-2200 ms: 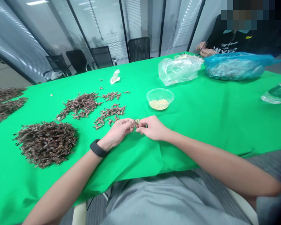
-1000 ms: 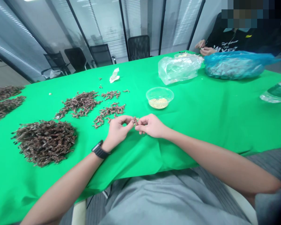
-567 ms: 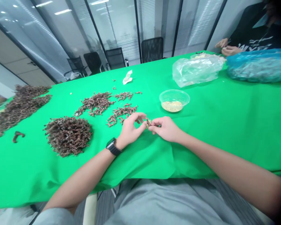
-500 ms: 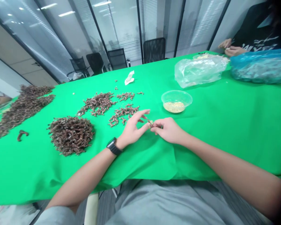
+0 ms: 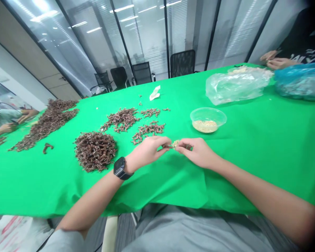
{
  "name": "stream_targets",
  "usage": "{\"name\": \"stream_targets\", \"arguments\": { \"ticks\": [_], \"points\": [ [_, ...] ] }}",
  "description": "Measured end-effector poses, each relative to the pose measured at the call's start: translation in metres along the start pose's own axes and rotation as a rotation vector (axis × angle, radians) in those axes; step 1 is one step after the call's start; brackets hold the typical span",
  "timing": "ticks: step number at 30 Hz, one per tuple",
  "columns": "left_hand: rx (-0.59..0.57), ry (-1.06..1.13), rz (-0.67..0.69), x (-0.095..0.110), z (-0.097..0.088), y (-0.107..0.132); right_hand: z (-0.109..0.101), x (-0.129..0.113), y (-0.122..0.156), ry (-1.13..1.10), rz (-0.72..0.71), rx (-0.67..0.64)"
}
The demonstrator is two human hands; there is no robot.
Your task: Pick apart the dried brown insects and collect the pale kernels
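Thumb and fingers of my left hand (image 5: 149,150) pinch a small brown twig-like piece (image 5: 169,146). Its right end meets the fingertips of my right hand (image 5: 195,150), which are closed together; what they grip is too small to make out. A little heap of pale, grain-like bits (image 5: 176,143) shows between the two hands. Behind the right hand stands a clear plastic bowl (image 5: 220,117) with similar pale bits (image 5: 205,126) in its bottom. Loose brown pieces (image 5: 152,128) lie just beyond my left hand, and a dense round pile of them (image 5: 95,151) sits left of its wrist.
Another brown pile (image 5: 120,119) lies farther back; a long heap (image 5: 46,124) stretches along the left. A crumpled paper (image 5: 155,93), a clear plastic bag (image 5: 233,86) and a full blue bag (image 5: 301,82) rest on the green cloth (image 5: 241,147). Co-workers' hands (image 5: 278,61) show at both sides.
My view has swung left, so the table's things sit farther right. My left hand's raised, spread fingers have come down and closed on the brown piece. My right hand stays beside the heap.
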State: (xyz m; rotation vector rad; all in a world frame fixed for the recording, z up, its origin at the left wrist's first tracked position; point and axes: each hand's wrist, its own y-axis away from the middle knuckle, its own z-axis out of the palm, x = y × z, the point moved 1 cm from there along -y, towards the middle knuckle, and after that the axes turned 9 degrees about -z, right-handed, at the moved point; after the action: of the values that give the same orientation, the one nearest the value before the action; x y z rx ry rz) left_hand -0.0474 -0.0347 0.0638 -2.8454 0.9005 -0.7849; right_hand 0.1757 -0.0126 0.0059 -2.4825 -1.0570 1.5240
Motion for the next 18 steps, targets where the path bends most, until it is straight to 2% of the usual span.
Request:
{"name": "stream_targets", "arguments": {
  "ticks": [4,7,9,12,14,18],
  "points": [
    [0.094,-0.073,-0.05,0.004,-0.037,0.021,0.001,0.001,0.0,0.017,0.015,0.003],
    [0.202,-0.152,-0.138,-0.003,-0.078,0.034,0.002,0.0,0.001,0.029,0.007,-0.006],
    [0.275,-0.218,-0.182,-0.015,-0.109,0.041,0.003,0.0,0.001,0.037,-0.003,-0.014],
    [0.268,-0.368,-0.23,-0.046,-0.151,0.047,0.003,0.001,0.001,0.04,-0.007,-0.027],
    [0.196,-0.457,-0.238,-0.07,-0.172,0.049,0.003,0.002,0.001,0.042,-0.004,-0.039],
    [-0.008,-0.595,-0.325,-0.109,-0.195,0.047,0.004,0.004,0.001,0.047,0.0,-0.053]
  ]
}}
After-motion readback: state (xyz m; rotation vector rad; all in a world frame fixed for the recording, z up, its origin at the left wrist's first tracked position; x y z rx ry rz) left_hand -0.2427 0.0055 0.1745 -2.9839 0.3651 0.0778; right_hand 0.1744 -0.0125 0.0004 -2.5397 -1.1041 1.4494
